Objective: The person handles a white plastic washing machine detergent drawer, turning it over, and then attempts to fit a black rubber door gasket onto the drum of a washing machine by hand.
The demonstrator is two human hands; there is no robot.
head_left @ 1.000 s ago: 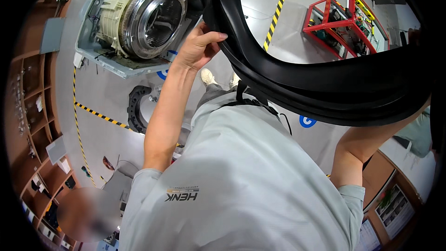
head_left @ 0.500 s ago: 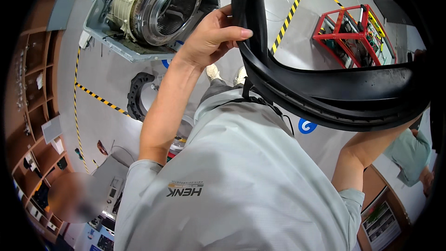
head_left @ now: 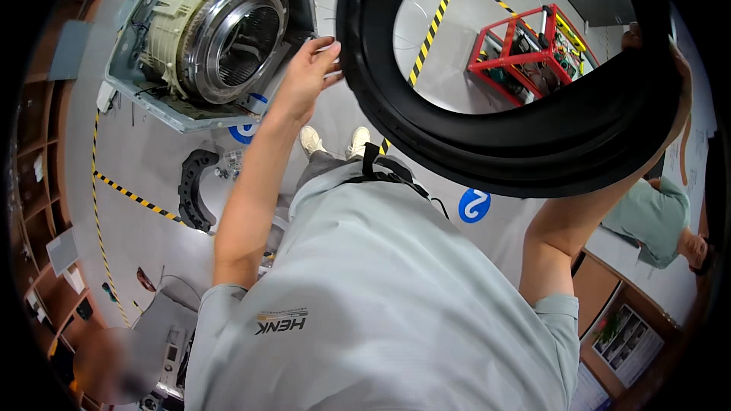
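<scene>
A large black rubber door gasket (head_left: 457, 141) is raised in front of me at the upper right. My right hand (head_left: 632, 36) grips its far right side; the ring hides most of that hand, and only some fingertips show through the opening. At the gasket's left rim is my left hand (head_left: 304, 80), its fingers apart and not wrapped round the rubber. Whether those fingertips touch the rim, I cannot tell. Beyond my left hand, an opened washing machine (head_left: 205, 118) lies on the floor with its cream tub and metal drum (head_left: 247, 42) exposed.
A curved black counterweight (head_left: 194, 190) lies on the floor at left, beside small loose parts. Past the gasket stands a red tool frame (head_left: 525, 57). Wooden shelves (head_left: 38, 198) line the left. Another person's sleeve (head_left: 651, 221) shows at right. Yellow-black tape marks the floor.
My left hand has let go of the gasket's left side. The gasket has turned so its round opening faces me more, still held by my right hand. The view has shifted slightly.
</scene>
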